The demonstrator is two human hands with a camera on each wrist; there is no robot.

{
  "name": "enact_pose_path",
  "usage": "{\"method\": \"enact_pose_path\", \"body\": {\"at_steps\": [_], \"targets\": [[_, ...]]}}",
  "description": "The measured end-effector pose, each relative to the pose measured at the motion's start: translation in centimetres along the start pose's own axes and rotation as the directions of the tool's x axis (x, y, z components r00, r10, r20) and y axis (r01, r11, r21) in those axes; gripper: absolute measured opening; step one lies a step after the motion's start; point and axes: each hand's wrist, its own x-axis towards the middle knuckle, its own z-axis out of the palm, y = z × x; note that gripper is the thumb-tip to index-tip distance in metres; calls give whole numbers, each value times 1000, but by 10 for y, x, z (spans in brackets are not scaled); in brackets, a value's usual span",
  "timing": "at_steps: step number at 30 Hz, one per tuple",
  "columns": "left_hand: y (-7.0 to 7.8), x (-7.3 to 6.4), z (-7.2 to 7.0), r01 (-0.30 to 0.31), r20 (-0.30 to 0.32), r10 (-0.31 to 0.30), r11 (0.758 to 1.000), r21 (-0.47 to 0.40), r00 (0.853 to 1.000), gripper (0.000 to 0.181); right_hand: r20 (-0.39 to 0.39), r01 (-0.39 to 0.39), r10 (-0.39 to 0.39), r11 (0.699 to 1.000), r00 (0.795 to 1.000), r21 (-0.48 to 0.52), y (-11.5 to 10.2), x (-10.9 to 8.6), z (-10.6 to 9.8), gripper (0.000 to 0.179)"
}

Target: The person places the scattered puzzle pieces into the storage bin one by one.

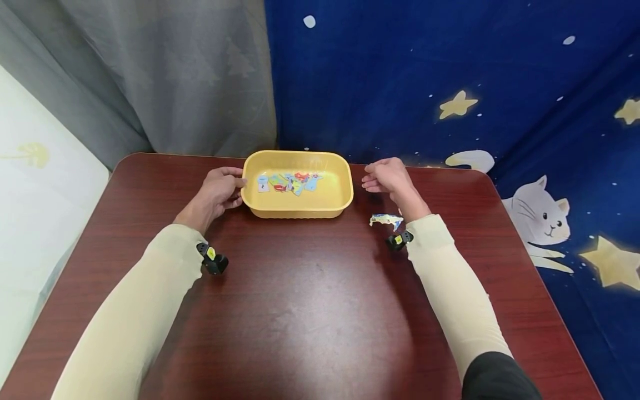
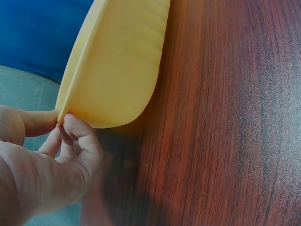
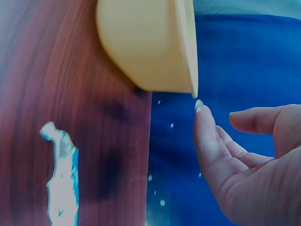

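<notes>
A yellow plastic basin stands at the table's far edge, with several colourful flat cut-out pieces inside. My left hand pinches the basin's left rim between thumb and fingers, as the left wrist view shows up close. To the right of the basin is my right hand, fingers loosely bent, thumb apart from them, nothing held. In the right wrist view its fingertips come close to the basin's rim without gripping it. A pale, blue-edged cut-out piece lies on the table below the right hand.
The dark red wooden table has rounded far corners. Right behind it hang a grey curtain and a blue curtain with stars and a cat. A white panel with a yellow print is at the left.
</notes>
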Motion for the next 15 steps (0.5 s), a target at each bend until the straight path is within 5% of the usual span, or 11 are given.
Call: {"method": "enact_pose_path", "body": {"at_steps": [15], "targets": [[-1, 2, -1, -2, 1, 2, 1000, -4, 1000, 39, -30, -33, 29, 990, 999, -140, 24, -18, -28, 32]]}}
